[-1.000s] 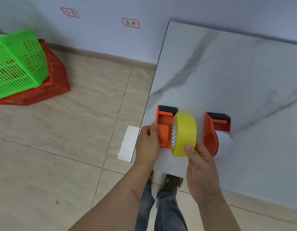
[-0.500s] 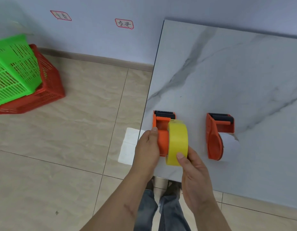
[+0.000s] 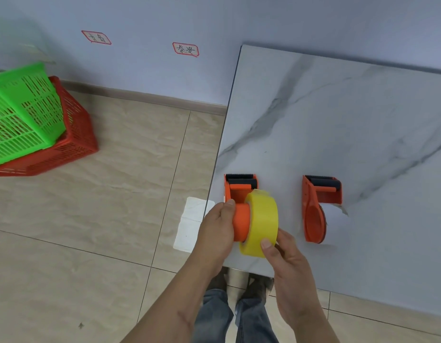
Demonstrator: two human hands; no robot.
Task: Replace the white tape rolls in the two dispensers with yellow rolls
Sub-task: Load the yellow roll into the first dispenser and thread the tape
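A: Roll [image 3: 261,222] first: where is it?

B: On the hub of the near dispenser [image 3: 239,209], at the tabletop [image 3: 338,120] corner, only partway on by the look of it. The right hand [image 3: 286,258] pinches the yellow band, thumb on its outer face. The left hand [image 3: 218,226] is wrapped round the dispenser's orange body, thumb on top.

A: So how should the seating go?

B: I'd keep the roll square to the hub and push it straight along the axis while the left hand braces against that push. If it tilts, it will likely bind. Once it sits flush, the loose end wants leading up to the toothed blade at the far end of the dispenser.

A: Count, then?

B: Two orange dispensers: the held one, and a second [image 3: 318,206] to its right, apart from it, with what looks like pale tape in it and a torn end sticking out. One yellow roll in view. Two hands. Off to the dispenser's left on the floor, two baskets, green [image 3: 23,112] nested in red [image 3: 73,144].
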